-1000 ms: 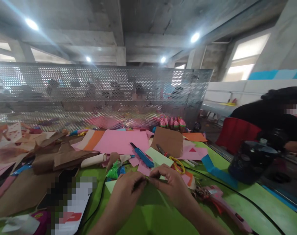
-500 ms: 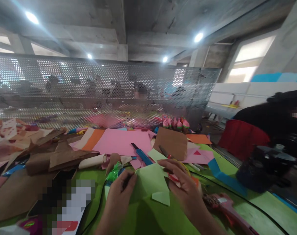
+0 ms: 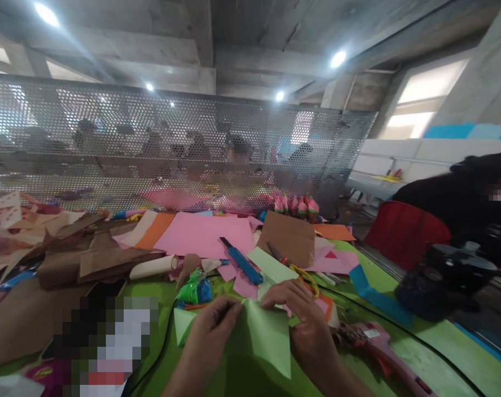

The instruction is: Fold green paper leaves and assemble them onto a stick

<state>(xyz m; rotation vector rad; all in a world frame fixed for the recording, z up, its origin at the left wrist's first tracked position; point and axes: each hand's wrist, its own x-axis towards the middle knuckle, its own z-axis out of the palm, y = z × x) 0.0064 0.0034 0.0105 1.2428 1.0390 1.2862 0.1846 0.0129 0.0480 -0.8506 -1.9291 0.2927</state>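
Between my two hands is a light green sheet of paper [image 3: 263, 335], bent and tilted above the green tabletop. My left hand [image 3: 217, 328] pinches its upper left edge between thumb and fingers. On the other side, my right hand [image 3: 297, 309] grips the paper's upper right edge, its fingers curled over the top. Just beyond the hands lie a blue utility knife [image 3: 244, 263] with its blade out and another light green piece [image 3: 273, 266]. Scissors with yellow handles [image 3: 308, 280] lie behind my right hand, partly covered.
A pink glue gun [image 3: 384, 347] lies at the right, near a black cable [image 3: 394, 318]. Pink paper [image 3: 204, 234] and brown sheets [image 3: 289, 234] cover the back. A perforated metal screen [image 3: 151, 143] stands behind. A person in black [image 3: 448, 171] sits at the right.
Both hands have moved slightly downward with the green paper. Its small flap at the lower right no longer shows, and the sheet now bends into a pointed lower corner.
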